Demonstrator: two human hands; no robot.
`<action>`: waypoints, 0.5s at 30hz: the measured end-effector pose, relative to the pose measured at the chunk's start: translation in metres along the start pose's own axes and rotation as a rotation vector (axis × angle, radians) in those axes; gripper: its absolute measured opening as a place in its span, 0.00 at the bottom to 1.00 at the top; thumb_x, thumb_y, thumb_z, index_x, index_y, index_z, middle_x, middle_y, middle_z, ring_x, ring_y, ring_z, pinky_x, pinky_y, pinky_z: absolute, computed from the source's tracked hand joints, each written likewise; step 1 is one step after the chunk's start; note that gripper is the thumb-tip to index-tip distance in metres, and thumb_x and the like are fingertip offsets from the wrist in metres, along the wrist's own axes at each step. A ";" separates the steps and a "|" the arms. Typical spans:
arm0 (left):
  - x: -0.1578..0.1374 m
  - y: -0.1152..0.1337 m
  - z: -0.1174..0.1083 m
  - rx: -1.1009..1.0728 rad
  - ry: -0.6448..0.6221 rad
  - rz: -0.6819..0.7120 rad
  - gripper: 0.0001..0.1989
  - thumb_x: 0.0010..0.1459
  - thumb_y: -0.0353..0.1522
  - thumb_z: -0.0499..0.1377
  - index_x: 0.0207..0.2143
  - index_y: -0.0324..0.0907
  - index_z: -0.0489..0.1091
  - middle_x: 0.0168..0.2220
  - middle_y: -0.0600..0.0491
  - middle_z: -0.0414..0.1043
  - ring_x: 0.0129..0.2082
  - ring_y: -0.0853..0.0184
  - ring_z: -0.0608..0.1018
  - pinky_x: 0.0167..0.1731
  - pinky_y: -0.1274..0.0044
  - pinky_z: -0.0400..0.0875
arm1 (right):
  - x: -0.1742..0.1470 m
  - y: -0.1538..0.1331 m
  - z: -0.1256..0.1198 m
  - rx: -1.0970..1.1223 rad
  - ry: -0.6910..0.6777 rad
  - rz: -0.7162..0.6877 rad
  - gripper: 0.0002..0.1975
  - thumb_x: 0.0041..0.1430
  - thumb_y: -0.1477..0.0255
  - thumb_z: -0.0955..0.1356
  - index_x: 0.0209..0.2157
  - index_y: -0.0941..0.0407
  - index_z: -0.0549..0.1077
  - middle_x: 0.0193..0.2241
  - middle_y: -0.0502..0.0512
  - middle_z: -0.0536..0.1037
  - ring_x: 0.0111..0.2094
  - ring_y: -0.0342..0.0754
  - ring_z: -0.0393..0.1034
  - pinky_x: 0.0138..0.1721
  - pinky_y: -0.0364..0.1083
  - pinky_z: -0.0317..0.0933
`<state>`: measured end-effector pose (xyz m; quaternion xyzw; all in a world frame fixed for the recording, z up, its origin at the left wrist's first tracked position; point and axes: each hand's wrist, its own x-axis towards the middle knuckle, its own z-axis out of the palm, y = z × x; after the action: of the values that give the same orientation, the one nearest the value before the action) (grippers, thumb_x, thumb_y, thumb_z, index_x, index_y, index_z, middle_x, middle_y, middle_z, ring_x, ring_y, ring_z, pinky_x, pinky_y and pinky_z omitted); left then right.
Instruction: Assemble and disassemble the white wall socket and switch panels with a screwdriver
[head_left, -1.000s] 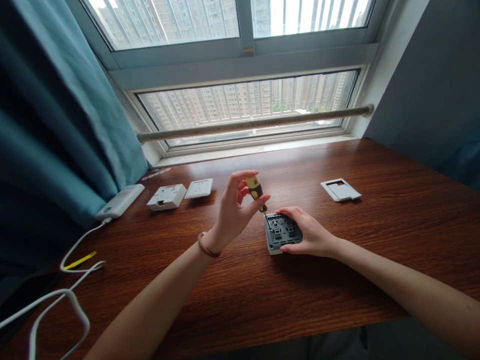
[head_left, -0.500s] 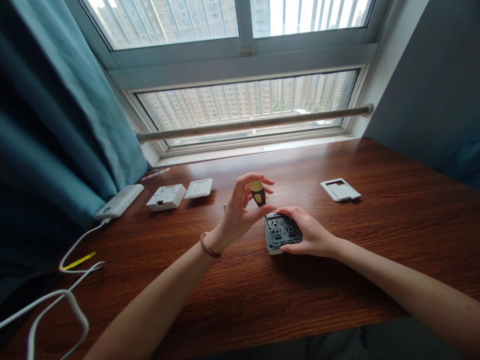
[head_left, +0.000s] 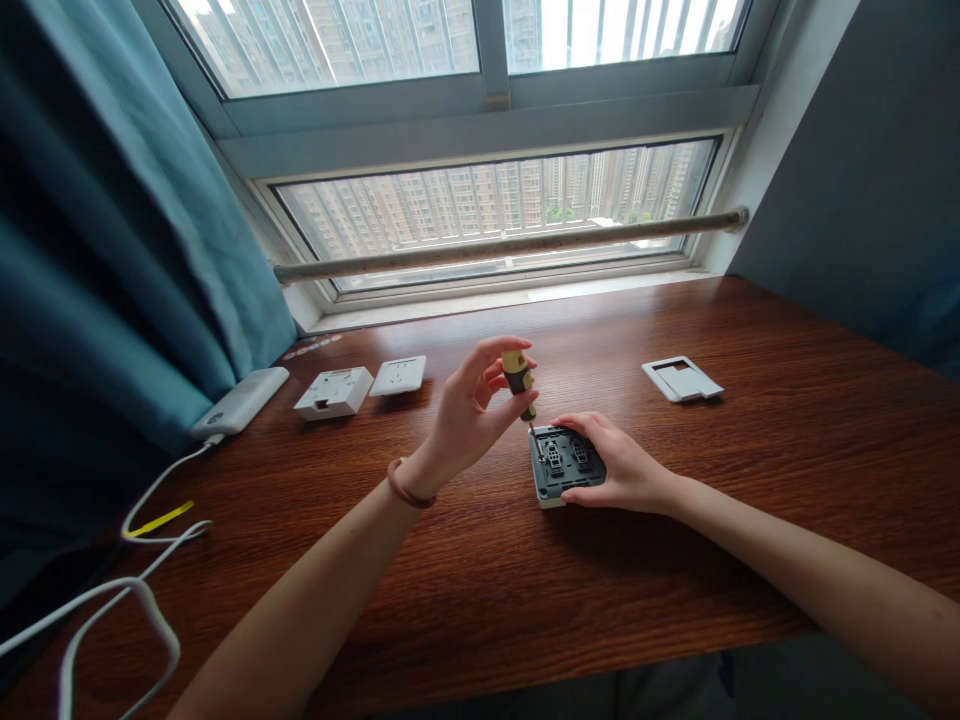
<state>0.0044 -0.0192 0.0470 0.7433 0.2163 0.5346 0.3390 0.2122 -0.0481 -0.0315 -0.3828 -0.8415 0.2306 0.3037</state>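
Observation:
My left hand [head_left: 480, 392] is closed round the yellow-and-black handle of a screwdriver [head_left: 517, 375]. The shaft slants down to the left side of a wall switch [head_left: 561, 478], where its tip meets what looks like a screw. The switch lies on the table with its dark inner face up, showing two rocker mechanisms, above a white base. My right hand [head_left: 619, 465] grips the switch from the right, thumb at the near edge and fingers along the far edge.
A white switch frame with its cover [head_left: 682, 380] lies at the right on the brown table [head_left: 480, 590]. To the left are a white socket plate [head_left: 399, 376], a white box [head_left: 333, 393], a white power bank [head_left: 240, 402], its cable [head_left: 142, 590] and a yellow strip [head_left: 161, 520].
My left hand has shifted slightly left, its fingers drawn in closer round the screwdriver handle, which is turned and shows more of its shaft. My right hand and the switch stay put.

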 end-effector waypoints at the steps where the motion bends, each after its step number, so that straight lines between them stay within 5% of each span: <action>1: 0.000 0.000 0.000 0.003 -0.013 0.001 0.21 0.49 0.27 0.62 0.46 0.45 0.61 0.37 0.52 0.68 0.38 0.68 0.73 0.38 0.73 0.72 | 0.000 0.000 0.000 -0.002 -0.002 0.003 0.40 0.39 0.62 0.74 0.54 0.54 0.58 0.47 0.60 0.66 0.49 0.55 0.62 0.50 0.52 0.59; 7: -0.001 -0.001 -0.002 0.099 0.089 0.047 0.23 0.41 0.29 0.68 0.41 0.45 0.67 0.39 0.53 0.66 0.37 0.70 0.70 0.34 0.77 0.71 | 0.000 0.000 0.000 0.005 0.002 -0.012 0.40 0.39 0.62 0.74 0.54 0.55 0.57 0.47 0.60 0.66 0.49 0.55 0.61 0.50 0.52 0.58; 11: -0.001 0.001 -0.001 0.083 0.121 0.068 0.16 0.46 0.28 0.65 0.40 0.45 0.69 0.34 0.55 0.64 0.31 0.73 0.69 0.30 0.80 0.70 | 0.000 0.000 0.000 0.002 0.001 -0.011 0.40 0.39 0.62 0.74 0.54 0.55 0.58 0.47 0.60 0.67 0.49 0.55 0.62 0.50 0.52 0.59; 15: -0.002 0.003 0.001 0.079 0.060 0.044 0.16 0.52 0.28 0.60 0.45 0.45 0.67 0.36 0.52 0.66 0.37 0.68 0.72 0.36 0.75 0.71 | 0.000 -0.001 -0.001 0.004 -0.003 -0.009 0.40 0.39 0.62 0.74 0.54 0.54 0.59 0.47 0.60 0.67 0.49 0.55 0.62 0.50 0.53 0.59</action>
<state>0.0043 -0.0229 0.0476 0.7443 0.2311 0.5549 0.2910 0.2119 -0.0483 -0.0300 -0.3779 -0.8432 0.2316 0.3042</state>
